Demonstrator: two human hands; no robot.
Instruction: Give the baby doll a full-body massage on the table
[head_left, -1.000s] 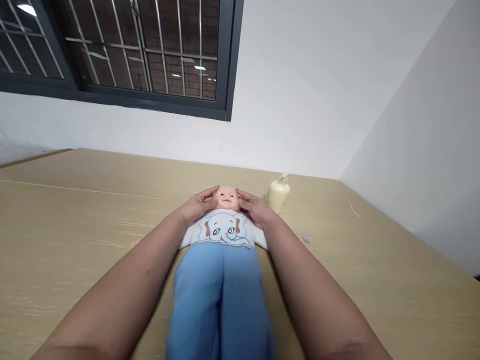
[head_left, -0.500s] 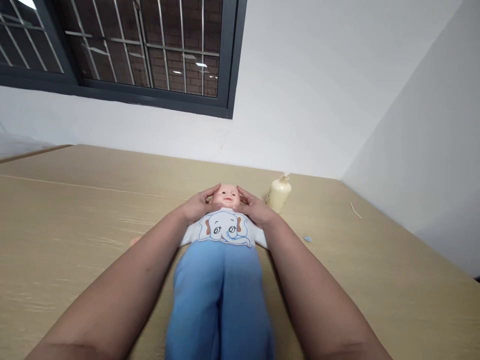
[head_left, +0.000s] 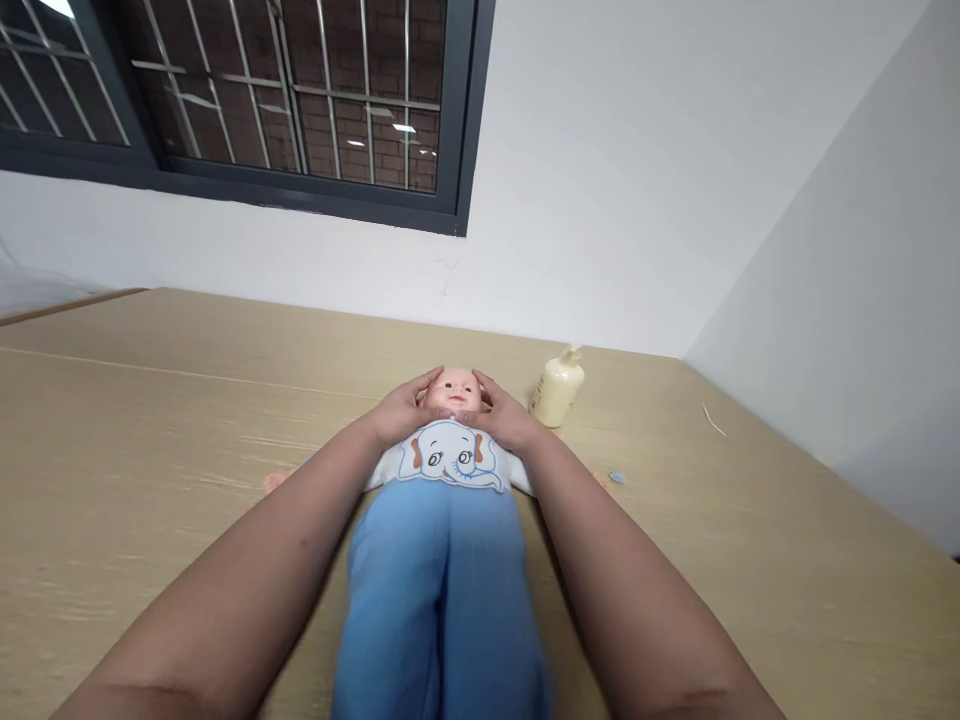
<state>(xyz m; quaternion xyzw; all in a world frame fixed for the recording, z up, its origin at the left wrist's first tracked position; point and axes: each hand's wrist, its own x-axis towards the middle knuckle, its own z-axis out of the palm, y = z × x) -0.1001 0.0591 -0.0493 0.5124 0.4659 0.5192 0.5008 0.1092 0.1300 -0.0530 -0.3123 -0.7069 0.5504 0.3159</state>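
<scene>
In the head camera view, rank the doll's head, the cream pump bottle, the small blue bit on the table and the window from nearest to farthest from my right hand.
1. Doll's head: touching the right hand, on its left.
2. Pump bottle: just to its right, standing on the table.
3. Small blue bit: farther right, lying on the table.
4. Window: up in the far wall, to the left.

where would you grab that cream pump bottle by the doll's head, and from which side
Probably around the wide body of the pump bottle, coming from its right, away from the doll. It stands upright on the table, the pump top is narrow, and the right hand crowds its left.
</scene>
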